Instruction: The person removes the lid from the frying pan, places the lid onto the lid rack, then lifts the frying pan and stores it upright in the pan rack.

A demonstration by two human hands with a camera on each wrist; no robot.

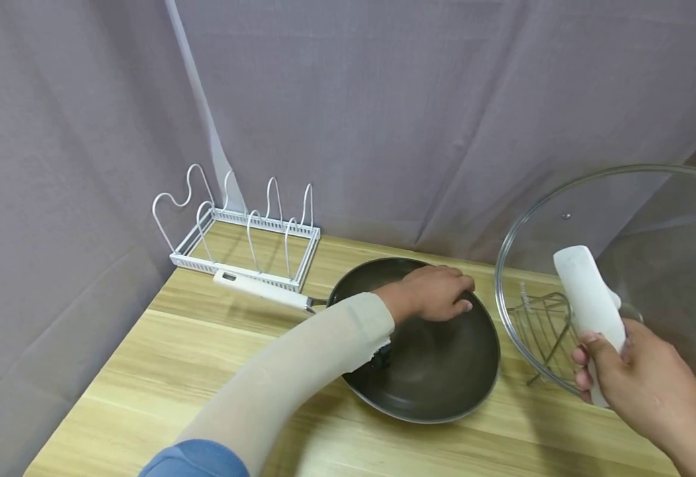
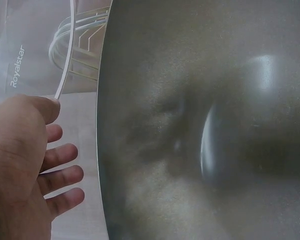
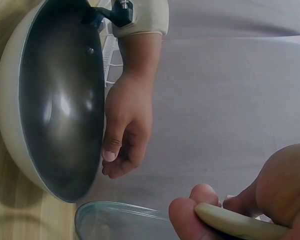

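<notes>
A dark-coated frying pan (image 1: 437,377) with a white handle (image 1: 261,289) sits on the wooden table. Above its far side hangs my left hand (image 1: 434,291), fingers loosely bent and holding nothing; the right wrist view shows this left hand (image 3: 132,110) just beyond the pan's rim. My right hand (image 1: 651,381) grips the white handle (image 1: 589,291) of a large glass lid (image 1: 651,218), raised and tilted at the right. In the left wrist view the lid's rim (image 2: 68,60) passes behind the left thumb; whether they touch I cannot tell.
A white wire rack (image 1: 204,266) with upright loops stands at the back left, close to the pan's handle. Behind the glass lid, another wire rack (image 1: 547,324) rests on the table (image 1: 163,377). Grey cloth (image 1: 371,119) hangs along the back and left.
</notes>
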